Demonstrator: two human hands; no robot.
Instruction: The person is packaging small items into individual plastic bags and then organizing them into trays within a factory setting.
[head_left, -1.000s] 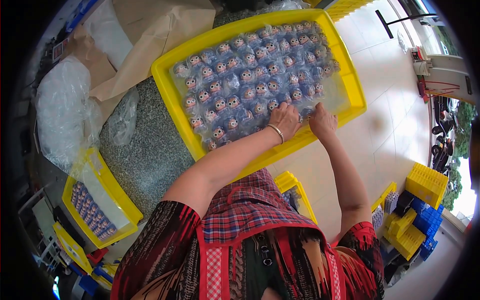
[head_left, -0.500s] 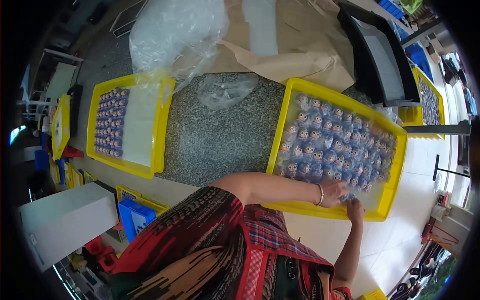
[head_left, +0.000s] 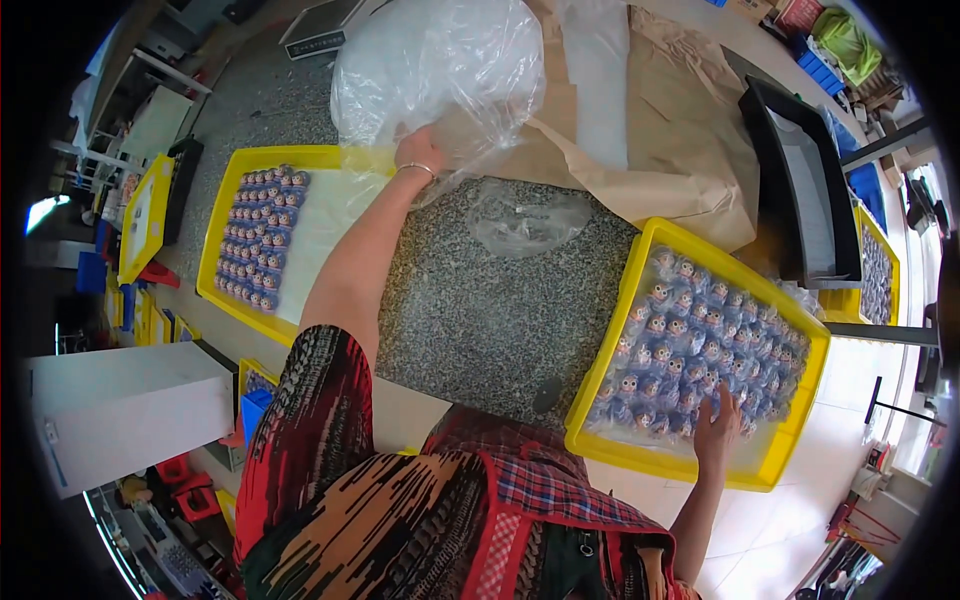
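Left hand (head_left: 420, 150): arm stretched forward and to the left, wrist with a bracelet (head_left: 415, 167); fingers curled at the near edge of a large clear plastic bag (head_left: 430, 60). Whether it grips the plastic cannot be told.

Right hand (head_left: 718, 430): forearm raised over the near rim of the right yellow tray (head_left: 588, 400); loose, fingers apart over the wrapped figures (head_left: 690, 350), which fill most of that tray.

Edges and room: bare speckled table (head_left: 480, 310) between the right tray and the left yellow tray (head_left: 300, 155), bounded on the far side by brown paper (head_left: 690, 130) and a small crumpled bag (head_left: 528, 220). Black tray (head_left: 775, 170) beyond the right tray. Left tray: small figures (head_left: 260, 235) in rows at its left, pale bare base beside them.

Changes from half a second ago: left hand gone from beside the right hand to the large bag; right hand remains at the right tray; view shifted.
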